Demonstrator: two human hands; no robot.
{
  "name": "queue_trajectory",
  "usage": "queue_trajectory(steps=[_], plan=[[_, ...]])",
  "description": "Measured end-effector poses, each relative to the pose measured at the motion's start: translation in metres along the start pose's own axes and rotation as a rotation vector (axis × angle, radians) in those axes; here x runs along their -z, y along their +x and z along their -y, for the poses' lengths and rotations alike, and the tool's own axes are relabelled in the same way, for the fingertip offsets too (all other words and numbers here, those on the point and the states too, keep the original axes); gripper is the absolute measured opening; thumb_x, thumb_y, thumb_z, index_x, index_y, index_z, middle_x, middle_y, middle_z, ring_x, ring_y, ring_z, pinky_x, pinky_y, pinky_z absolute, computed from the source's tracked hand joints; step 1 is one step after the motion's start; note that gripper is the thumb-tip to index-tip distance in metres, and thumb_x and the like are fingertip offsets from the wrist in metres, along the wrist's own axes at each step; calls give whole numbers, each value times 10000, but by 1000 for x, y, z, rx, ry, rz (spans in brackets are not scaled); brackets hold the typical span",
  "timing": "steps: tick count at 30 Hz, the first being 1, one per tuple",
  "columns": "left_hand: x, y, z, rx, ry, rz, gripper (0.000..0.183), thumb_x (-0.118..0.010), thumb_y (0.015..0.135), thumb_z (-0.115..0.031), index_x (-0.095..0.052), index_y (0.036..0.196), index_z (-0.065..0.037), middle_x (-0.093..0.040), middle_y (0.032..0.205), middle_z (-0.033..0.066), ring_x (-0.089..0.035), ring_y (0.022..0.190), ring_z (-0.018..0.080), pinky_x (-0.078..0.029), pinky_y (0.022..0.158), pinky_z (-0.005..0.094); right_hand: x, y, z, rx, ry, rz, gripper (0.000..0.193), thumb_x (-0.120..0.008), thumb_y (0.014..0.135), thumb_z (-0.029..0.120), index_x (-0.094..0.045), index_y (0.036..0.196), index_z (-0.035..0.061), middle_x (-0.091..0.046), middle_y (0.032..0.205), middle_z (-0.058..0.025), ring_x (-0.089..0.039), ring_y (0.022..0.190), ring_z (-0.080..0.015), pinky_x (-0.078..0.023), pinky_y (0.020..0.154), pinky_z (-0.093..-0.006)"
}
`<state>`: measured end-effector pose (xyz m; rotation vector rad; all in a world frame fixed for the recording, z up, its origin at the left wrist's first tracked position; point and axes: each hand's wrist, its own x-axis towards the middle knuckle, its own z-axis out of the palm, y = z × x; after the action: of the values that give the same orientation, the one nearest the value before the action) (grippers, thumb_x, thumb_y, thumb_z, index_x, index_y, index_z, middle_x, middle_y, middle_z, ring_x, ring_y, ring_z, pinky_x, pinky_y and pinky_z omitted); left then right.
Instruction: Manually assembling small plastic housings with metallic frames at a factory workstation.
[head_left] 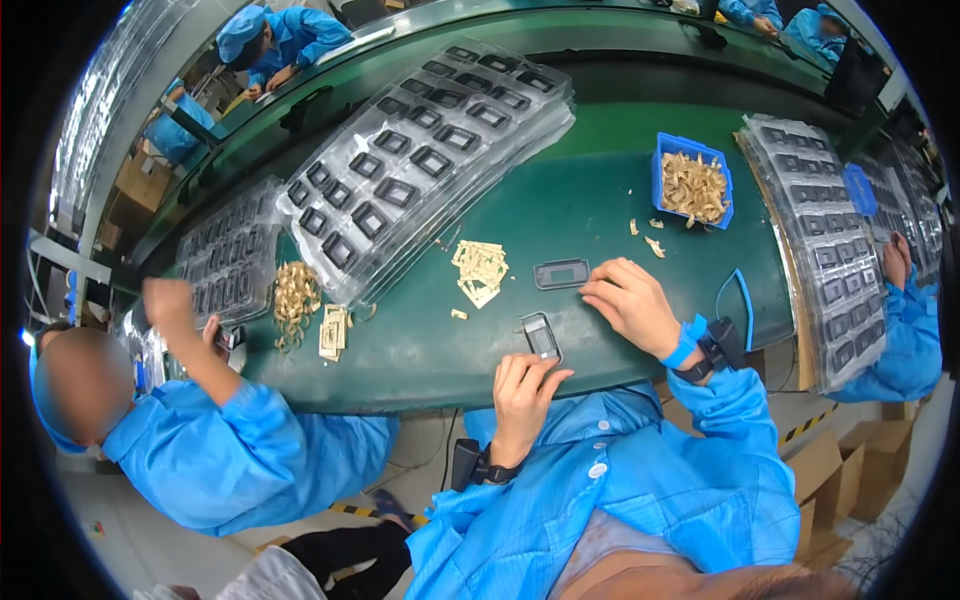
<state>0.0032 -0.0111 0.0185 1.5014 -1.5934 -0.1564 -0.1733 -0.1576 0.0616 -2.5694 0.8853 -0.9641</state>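
Centre of frame, on green work surface (600,215): two dark rectangular frames, each with window. Nearer frame (541,336) lying at slant just below centre; farther frame (546,276) lying flat, lengthwise across picture, slightly above and right.

Left hand (524,396): at lower end of nearer frame, fingers bent, thumb pointing right. Unable to tell pinch from light touch.

Right hand (630,306): fingertips at right end of farther frame, fingers loosely curved, narrow gap to thumb. Contact unclear; unable to confirm any hold.

Left of frames: loose pile of cream flat pieces (480,270). Farther left: neat cream stack (333,333) beside heap of tan curled strips (295,298).

Upper right: blue bin (657,175) full of similar strips. Upper left to top centre: clear plastic tray stack (455,192) bearing dark frames in rows. Right side: second clear tray (822,372), likewise loaded.

Lower left: co-worker (225,455) in blue coat, one hand raised.
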Motion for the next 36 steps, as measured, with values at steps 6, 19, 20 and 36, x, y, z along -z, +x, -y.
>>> queue_trajectory(steps=[6, 19, 20, 36], plan=[[4, 0, -1, 77, 37, -30, 298, -883, 669, -140, -740, 915, -52, -639, 946, 81, -596, 897, 270, -489, 777, 380, -29, 15, -8, 199, -112, 51, 185, -737, 785, 85, -716, 967, 69, -635, 938, -37, -609, 925, -222, -473, 761, -362], [27, 12, 24, 119, 297, 78, 579, -788, 810, -361, -646, 1290, -69, -634, 1298, 113, -522, 1274, 339, -335, 1062, 448, 7, -6, -26, 101, -49, 3, 214, -729, 778, -13, -714, 983, 48, -674, 1029, -84, -655, 1038, -286, -543, 849, -381], [29, 11, 23, 138, 324, 71, 604, -788, 811, -374, -631, 1308, -68, -613, 1326, 124, -502, 1296, 347, -330, 1064, 460, 7, -7, -24, 97, -53, 1, 214, -729, 778, -13, -714, 983, 48, -674, 1029, -84, -655, 1038, -286, -543, 849, -381], [23, 8, 18, 85, 330, 99, 230, -761, 830, -152, -778, 1057, -190, -657, 1257, 26, -535, 1285, 247, -267, 1056, 479, 5, -12, -23, 104, -64, 77, 156, -712, 801, 56, -714, 955, 87, -654, 1040, -50, -637, 975, -267, -520, 888, -417]])
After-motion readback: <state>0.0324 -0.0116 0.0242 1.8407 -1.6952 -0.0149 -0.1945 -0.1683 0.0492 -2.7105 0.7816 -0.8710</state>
